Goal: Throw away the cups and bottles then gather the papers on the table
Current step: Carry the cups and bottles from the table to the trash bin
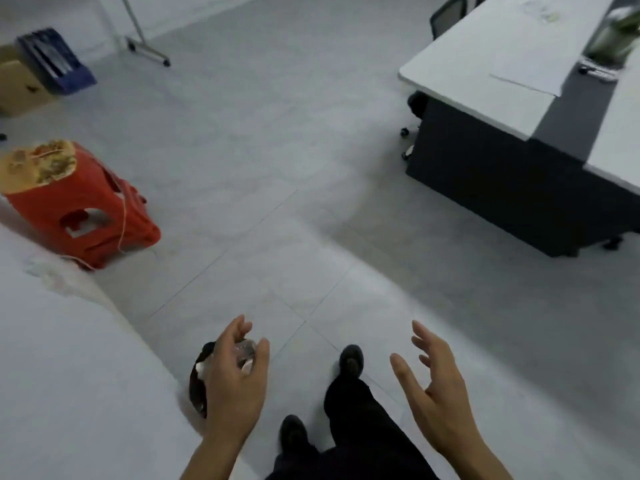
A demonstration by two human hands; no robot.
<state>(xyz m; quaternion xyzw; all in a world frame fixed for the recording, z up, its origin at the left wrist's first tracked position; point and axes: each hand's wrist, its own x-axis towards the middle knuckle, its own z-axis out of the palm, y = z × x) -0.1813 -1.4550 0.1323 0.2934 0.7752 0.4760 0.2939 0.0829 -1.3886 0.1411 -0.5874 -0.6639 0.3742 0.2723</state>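
Both forearms are bare, so no sleeves, watch or rings that I can make out on the left hand [232, 382] or right hand [437, 393]. Lower down it's black trousers [353, 420] and dark shoes [351, 361], all pretty blurry, no logos or markings visible.

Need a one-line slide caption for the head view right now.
Left hand holds a clear cup above a dark bin; right hand open, empty.
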